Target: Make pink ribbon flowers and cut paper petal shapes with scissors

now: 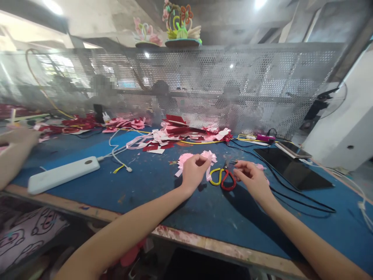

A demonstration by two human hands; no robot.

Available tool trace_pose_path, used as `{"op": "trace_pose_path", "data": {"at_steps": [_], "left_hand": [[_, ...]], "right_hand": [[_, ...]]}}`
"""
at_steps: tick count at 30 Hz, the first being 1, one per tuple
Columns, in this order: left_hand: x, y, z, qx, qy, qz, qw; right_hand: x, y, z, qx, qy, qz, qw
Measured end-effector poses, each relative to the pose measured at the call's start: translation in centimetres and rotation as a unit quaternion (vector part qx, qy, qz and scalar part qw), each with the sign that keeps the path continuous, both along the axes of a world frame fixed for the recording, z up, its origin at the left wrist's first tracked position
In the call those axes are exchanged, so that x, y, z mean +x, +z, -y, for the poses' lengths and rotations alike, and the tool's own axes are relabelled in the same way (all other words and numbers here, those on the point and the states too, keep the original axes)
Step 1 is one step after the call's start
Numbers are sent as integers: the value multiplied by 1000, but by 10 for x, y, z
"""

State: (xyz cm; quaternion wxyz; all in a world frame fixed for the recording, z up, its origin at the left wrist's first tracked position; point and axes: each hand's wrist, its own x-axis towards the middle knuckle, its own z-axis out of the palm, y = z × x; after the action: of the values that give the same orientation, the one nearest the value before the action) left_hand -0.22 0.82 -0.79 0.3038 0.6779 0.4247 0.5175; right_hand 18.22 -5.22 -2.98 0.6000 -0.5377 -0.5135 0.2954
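Observation:
My left hand (194, 171) is closed in a pinch on a pink ribbon flower (209, 157) just above the blue table (145, 182). A second pink ribbon rosette (183, 159) lies right beside it to the left. My right hand (250, 175) hovers with fingers curled and pressed together; a bit of pink shows behind it, but what it holds is too small to make out. Between the two hands lie scissors (224, 177) with one yellow and one red handle.
A white power bank (62, 174) with cables lies at left. Red and pink ribbon scraps (177, 134) pile along a perforated metal screen (204, 85). A dark tablet (291, 167) and black cables sit at right. Another person's hand (17, 136) is at far left.

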Motion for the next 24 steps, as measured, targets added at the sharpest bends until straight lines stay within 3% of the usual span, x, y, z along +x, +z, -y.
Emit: {"op": "trace_pose_path", "data": {"at_steps": [4, 9, 16, 20, 24], "left_hand": [[-4, 3, 0, 16, 53, 2, 998], [-2, 3, -1, -10, 18, 73, 997], [4, -4, -6, -163, -54, 214, 962], [4, -7, -8, -247, -68, 245, 935], [3, -9, -10, -282, -74, 248, 924]], "right_hand": [[0, -4, -1, -2, 6, -1, 1000], [1, -8, -3, 0, 22, 2, 1000], [1, -12, -4, 0, 26, 8, 1000], [1, -10, -3, -5, 30, 30, 999], [-1, -7, -1, -13, 28, 49, 998]]}}
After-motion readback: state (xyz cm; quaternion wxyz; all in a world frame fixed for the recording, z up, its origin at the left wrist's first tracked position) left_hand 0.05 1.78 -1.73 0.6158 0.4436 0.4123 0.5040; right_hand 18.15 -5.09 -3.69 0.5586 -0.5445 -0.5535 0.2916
